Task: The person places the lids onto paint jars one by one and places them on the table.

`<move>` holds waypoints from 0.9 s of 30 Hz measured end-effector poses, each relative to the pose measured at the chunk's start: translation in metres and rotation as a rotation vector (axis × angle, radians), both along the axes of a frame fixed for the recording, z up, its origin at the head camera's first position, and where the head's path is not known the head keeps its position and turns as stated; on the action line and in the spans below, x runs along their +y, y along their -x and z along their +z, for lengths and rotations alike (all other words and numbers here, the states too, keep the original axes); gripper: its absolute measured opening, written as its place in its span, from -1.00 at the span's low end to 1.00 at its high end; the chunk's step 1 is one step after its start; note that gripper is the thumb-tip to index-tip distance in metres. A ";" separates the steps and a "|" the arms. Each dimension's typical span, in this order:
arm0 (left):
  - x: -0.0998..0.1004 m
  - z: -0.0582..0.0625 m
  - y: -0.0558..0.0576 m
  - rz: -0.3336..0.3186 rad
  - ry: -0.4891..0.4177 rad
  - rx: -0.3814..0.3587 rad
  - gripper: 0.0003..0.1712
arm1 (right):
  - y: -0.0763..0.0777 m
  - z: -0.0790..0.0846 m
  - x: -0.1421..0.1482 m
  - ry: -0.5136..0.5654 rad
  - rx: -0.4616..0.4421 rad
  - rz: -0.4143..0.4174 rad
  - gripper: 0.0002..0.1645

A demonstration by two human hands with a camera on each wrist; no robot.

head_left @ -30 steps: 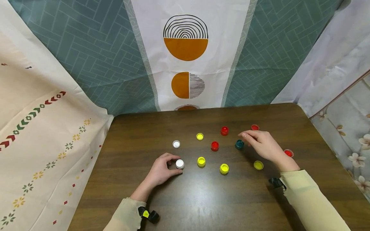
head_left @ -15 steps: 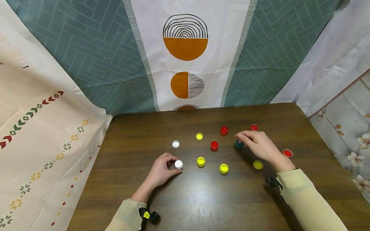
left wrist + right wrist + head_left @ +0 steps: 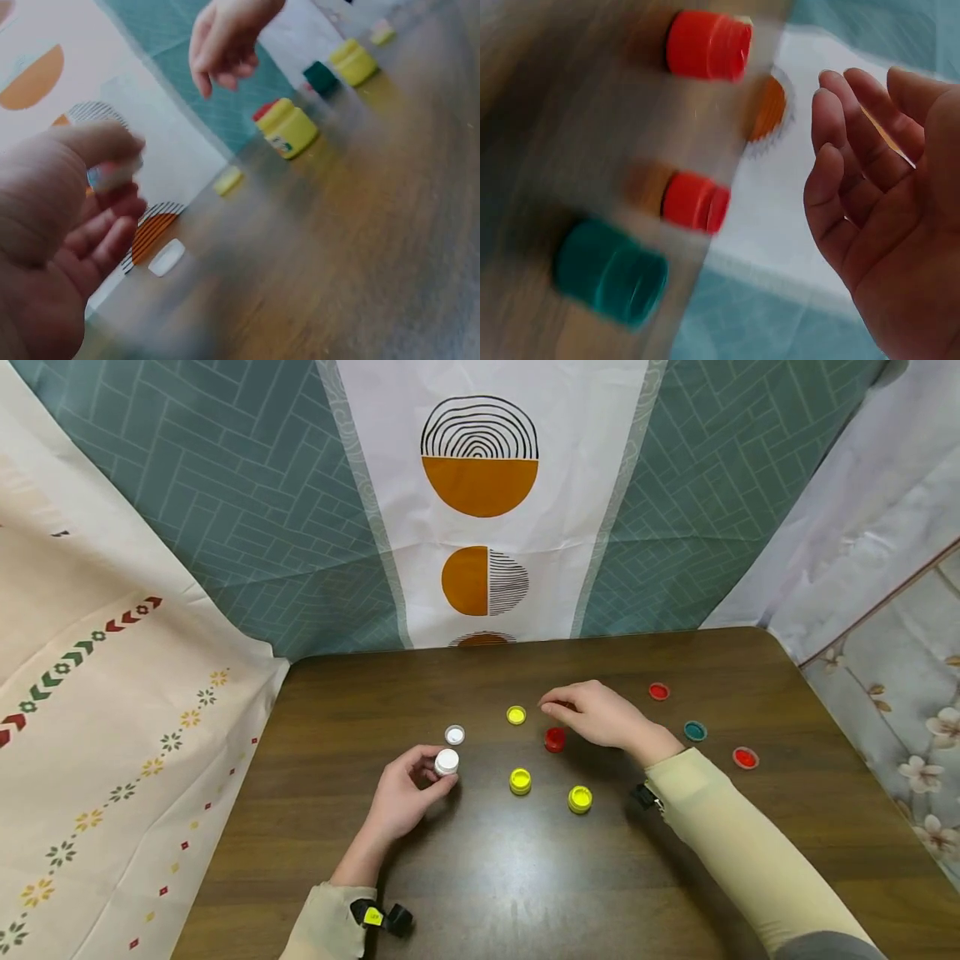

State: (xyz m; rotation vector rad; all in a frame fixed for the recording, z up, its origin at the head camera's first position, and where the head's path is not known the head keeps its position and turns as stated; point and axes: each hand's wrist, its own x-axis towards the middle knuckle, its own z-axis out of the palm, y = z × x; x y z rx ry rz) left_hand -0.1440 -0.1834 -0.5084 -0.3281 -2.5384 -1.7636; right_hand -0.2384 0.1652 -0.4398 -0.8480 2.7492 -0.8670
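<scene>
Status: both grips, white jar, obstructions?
Left grip holds white jar, raised. Right grip empty, near red jars. White lid just beyond white jar; no obvious obstruction.

One high, wide view plus two tilted wrist close-ups.
Head view looks forward and down over the table, whole back edge in frame; left wrist view sits right by the left hand, rolled, aimed low across the table; right wrist view, also rolled, sits close by the right hand, facing two red jars. Head and left wrist views share both hands; all three catch the orange-printed hanging cloth.
</scene>
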 end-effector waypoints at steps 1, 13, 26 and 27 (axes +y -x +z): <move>0.000 -0.001 0.001 -0.008 -0.039 0.012 -0.60 | 0.003 -0.001 -0.007 -0.021 -0.011 0.019 -0.69; -0.006 -0.007 -0.003 0.006 -0.337 0.114 -0.41 | 0.024 -0.007 -0.097 -0.289 -0.028 0.186 -0.54; -0.012 0.002 -0.002 0.084 -0.455 0.096 -0.56 | 0.019 -0.013 -0.159 -0.439 0.045 0.263 -0.24; -0.012 0.002 -0.001 0.081 -0.458 0.095 -0.56 | 0.019 -0.015 -0.161 -0.449 0.050 0.264 -0.24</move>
